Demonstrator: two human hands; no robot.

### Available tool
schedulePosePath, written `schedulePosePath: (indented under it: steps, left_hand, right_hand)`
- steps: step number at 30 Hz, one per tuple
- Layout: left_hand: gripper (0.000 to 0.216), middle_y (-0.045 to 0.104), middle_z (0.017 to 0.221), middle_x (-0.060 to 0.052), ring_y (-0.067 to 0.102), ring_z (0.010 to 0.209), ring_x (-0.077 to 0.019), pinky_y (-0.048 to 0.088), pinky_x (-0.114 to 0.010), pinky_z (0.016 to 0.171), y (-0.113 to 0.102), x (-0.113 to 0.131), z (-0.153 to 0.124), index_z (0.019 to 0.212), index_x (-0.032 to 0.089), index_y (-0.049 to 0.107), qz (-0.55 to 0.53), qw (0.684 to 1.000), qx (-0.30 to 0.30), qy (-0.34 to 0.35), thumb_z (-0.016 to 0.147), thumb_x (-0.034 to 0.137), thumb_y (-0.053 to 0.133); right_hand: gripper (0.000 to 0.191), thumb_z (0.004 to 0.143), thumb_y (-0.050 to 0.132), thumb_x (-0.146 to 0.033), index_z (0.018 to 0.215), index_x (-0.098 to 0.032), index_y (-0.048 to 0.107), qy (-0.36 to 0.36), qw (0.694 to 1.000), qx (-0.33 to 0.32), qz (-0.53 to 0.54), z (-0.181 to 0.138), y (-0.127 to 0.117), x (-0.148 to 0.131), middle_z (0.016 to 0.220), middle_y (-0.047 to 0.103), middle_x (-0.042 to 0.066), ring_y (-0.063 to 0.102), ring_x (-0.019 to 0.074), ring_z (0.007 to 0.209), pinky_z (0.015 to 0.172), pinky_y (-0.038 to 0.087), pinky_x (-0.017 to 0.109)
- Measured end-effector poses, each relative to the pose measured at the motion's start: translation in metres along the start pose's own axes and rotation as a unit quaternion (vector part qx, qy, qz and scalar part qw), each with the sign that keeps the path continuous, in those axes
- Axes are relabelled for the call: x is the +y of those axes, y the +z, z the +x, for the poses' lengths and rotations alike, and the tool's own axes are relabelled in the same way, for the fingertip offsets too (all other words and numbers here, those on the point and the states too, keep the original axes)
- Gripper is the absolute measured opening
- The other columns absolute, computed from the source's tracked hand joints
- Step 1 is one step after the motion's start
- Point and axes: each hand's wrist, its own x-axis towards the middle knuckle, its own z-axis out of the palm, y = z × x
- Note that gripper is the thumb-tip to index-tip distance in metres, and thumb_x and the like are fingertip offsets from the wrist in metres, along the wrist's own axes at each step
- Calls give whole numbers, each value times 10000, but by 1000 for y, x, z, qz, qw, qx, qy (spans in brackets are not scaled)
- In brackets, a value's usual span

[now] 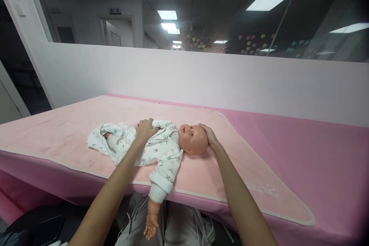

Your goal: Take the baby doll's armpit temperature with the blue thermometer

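Observation:
A baby doll (191, 138) in a white printed garment (161, 150) lies on its back on a light pink towel (72, 130), head to the right. My left hand (145, 128) rests on the doll's chest with its fingers curled into the garment's cloth. My right hand (210, 136) cups the top of the doll's head, fingers spread against it. One doll arm (152, 215) hangs over the near edge of the table.
The towel covers a long pink table (317, 150) set against a pale wall (201, 73) with a glass pane above. A doorway opens at the left. My legs in grey trousers (173, 226) show below the table edge.

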Motion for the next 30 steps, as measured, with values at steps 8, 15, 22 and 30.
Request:
schedulePosePath:
  steps: [8, 15, 22, 30]
  left_hand:
    - [463, 518, 1120, -123, 384, 1098, -309, 371, -421, 814, -1, 0, 0, 1074, 216, 477, -3, 1000, -4, -3, 722, 516, 457]
    - [475, 529, 1110, -121, 395, 1088, -314, 371, -428, 812, 0, -1, 0, 1074, 222, 483, 1, 1000, 3, 3, 725, 541, 445]
    - [473, 526, 1117, -121, 393, 1098, -314, 380, -416, 805, -1, 0, 0, 1080, 223, 483, 0, 1000, -5, -2, 721, 529, 443]
    - [482, 532, 1104, -113, 398, 1091, -308, 371, -407, 822, -1, -1, 0, 1084, 226, 484, 0, 1000, 0, 5, 716, 535, 440]
  right_hand:
    - [306, 720, 525, -429, 715, -147, 644, 7, 1000, -14, 5, 0, -1, 0, 773, 693, 67, 635, 215, 746, 669, 487, 280]
    - [302, 718, 531, -434, 720, -153, 644, -6, 1000, -1, -4, -1, -1, 0, 763, 693, 62, 633, 218, 753, 674, 488, 288]
    - [319, 720, 521, -449, 731, -157, 650, -3, 1000, -10, -13, -2, -2, 0, 770, 693, 60, 632, 217, 741, 683, 486, 293]
    - [277, 690, 552, -427, 706, -164, 640, -33, 999, 28, -33, 9, -9, 8, 739, 683, 35, 611, 194, 719, 653, 472, 275]
